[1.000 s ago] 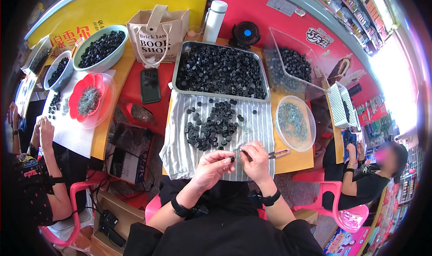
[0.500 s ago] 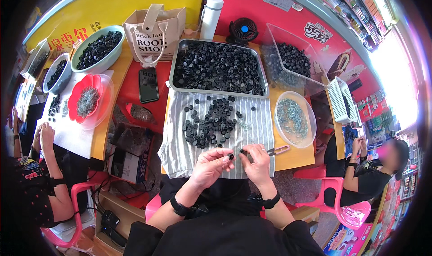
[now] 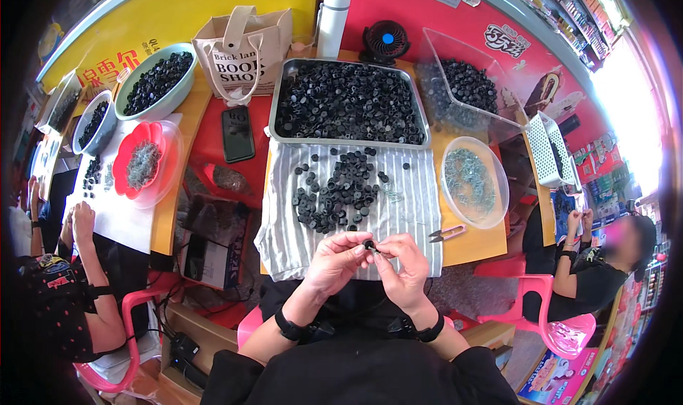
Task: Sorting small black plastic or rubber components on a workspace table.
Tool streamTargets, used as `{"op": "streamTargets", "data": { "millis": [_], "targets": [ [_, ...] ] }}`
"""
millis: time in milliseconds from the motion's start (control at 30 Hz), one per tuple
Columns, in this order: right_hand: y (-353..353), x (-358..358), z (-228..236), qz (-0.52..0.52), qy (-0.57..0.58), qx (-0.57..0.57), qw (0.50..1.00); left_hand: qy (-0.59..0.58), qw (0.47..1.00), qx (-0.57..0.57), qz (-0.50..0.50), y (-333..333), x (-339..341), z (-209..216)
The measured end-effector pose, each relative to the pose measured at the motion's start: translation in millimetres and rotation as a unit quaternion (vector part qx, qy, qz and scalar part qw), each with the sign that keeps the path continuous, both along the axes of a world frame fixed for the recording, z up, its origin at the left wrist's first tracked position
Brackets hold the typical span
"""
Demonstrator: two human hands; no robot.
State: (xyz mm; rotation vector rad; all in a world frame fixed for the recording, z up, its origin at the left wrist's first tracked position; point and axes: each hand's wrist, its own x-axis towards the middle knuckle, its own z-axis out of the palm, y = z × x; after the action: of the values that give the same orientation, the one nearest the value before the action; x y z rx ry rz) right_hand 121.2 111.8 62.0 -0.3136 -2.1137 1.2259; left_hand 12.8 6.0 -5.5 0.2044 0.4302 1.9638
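Just past the near edge of the striped cloth [image 3: 420,192], my left hand [image 3: 334,264] pinches a small round black plastic cap [image 3: 368,245] between thumb and fingertips. My right hand [image 3: 404,270] meets it there, thumb and forefinger closed together at the cap. Whatever those right fingers hold is too small to make out. Beyond both hands, a loose pile of similar black caps [image 3: 334,195] lies on the cloth, with a few thin pale-green bits at its right side. A pair of thread snips [image 3: 448,233] rests right of my right hand.
A metal tray [image 3: 283,138] heaped with black caps stands behind the cloth. To the right are a round clear tub [image 3: 504,204] of thin pale-green pieces and a clear bin [image 3: 509,124]. A phone [image 3: 237,133] lies leftward. People sit at both sides.
My right hand has moved left to my left hand, closing the gap between them, and its fingertips now meet the cap. The whole view has shifted slightly.
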Motion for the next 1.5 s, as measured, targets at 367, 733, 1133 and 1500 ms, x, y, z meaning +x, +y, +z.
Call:
{"op": "streamTargets", "data": {
  "millis": [367,733,1133,1500],
  "targets": [
    [-1.0,-4.7,-1.5,-0.029,-0.003,0.126,0.992,-0.004,1.0,-0.015,0.004,-1.0,0.6,5.8],
    [-2.2,-7.3,-0.9,-0.036,0.01,0.137,0.99,-0.005,1.0,-0.02,0.002,-1.4,-0.4,8.4],
    [-0.6,-6.3,-6.6,-0.034,0.027,0.149,0.988,-0.001,1.0,-0.005,-0.005,-1.0,-0.4,5.0],
    [-2.9,-4.7,-4.1,-0.029,0.04,0.157,0.986,0.014,1.0,0.004,0.018,-0.6,1.6,0.7]
  ]
}}
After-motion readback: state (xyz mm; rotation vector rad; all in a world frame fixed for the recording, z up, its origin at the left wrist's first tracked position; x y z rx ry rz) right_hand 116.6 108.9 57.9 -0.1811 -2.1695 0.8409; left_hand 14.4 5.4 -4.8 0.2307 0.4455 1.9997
